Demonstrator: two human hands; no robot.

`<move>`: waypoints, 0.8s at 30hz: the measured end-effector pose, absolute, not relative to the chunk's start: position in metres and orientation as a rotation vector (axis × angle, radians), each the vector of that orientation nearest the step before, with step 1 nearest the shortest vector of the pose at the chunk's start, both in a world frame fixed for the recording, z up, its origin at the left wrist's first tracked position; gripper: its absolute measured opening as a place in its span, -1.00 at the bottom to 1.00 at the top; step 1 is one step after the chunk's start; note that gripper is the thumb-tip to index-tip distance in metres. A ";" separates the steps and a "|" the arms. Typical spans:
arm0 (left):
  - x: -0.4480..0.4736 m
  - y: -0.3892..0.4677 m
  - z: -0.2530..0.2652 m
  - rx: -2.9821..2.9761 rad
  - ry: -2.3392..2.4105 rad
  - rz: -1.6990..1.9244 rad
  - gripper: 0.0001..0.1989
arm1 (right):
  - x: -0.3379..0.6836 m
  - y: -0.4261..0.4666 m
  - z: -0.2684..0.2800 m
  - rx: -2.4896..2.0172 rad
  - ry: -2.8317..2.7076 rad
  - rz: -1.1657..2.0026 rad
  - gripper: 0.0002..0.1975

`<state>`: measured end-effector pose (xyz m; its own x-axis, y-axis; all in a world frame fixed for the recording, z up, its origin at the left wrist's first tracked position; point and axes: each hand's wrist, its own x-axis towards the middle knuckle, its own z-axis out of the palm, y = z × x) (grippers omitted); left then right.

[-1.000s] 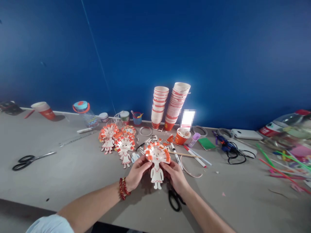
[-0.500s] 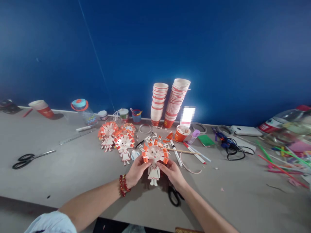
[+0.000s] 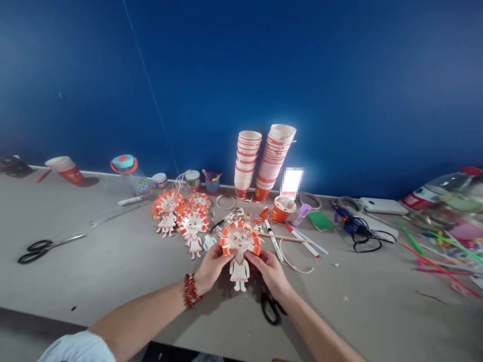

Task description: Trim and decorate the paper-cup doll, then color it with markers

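Between both hands is a paper doll (image 3: 240, 267) with a round smiling head, orange-and-white curled strips around it, and a white dress with red trim. My left hand (image 3: 212, 267) pinches its head at the lower left, thumb in front. On the lower right, my right hand (image 3: 270, 271) grips it in the same way. The fingers behind the head are mostly hidden. Black-handled scissors (image 3: 270, 307) lie under my right wrist, blades out of sight. More finished-looking paper dolls (image 3: 193, 229) lie just left of the held one.
Two tall stacks of paper cups (image 3: 275, 161) stand by the blue wall. Paper scraps, a marker (image 3: 273, 240) and a stick (image 3: 287, 236) lie behind the doll. Another pair of scissors (image 3: 49, 248) rests at left. A glue gun (image 3: 349, 218), cables and colourful pipe cleaners (image 3: 445, 256) occupy the right.
The view has shifted very slightly. Both hands keep their hold on the paper doll in nearly the same place.
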<state>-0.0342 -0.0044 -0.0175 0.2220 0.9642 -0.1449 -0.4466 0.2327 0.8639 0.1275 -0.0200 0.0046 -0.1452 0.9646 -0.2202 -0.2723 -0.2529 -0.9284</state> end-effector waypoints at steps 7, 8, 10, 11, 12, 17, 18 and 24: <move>-0.034 -0.005 -0.018 0.739 0.813 1.161 -0.75 | 0.128 -0.021 0.003 -1.097 -0.946 1.633 -0.66; -0.034 -0.005 -0.019 0.746 0.813 1.160 -0.75 | 0.128 -0.021 0.003 -1.095 -0.960 1.625 -0.68; -0.035 -0.005 -0.020 0.759 0.807 1.151 -0.76 | 0.128 -0.021 0.003 -1.079 -0.999 1.612 -0.72; -0.035 -0.005 -0.020 0.761 0.805 1.147 -0.77 | 0.128 -0.021 0.003 -1.068 -1.021 1.610 -0.73; -0.035 -0.004 -0.021 0.759 0.803 1.146 -0.77 | 0.128 -0.021 0.003 -1.054 -1.040 1.613 -0.75; -0.035 -0.004 -0.021 0.749 0.821 1.137 -0.77 | 0.130 -0.020 -0.002 -1.028 -1.097 1.608 -0.75; -0.035 -0.003 -0.021 0.750 0.825 1.135 -0.77 | 0.131 -0.019 -0.003 -1.031 -1.118 1.595 -0.74; -0.036 -0.004 -0.020 0.760 0.800 1.104 -0.74 | 0.134 -0.018 -0.009 -1.048 -1.257 1.508 -0.73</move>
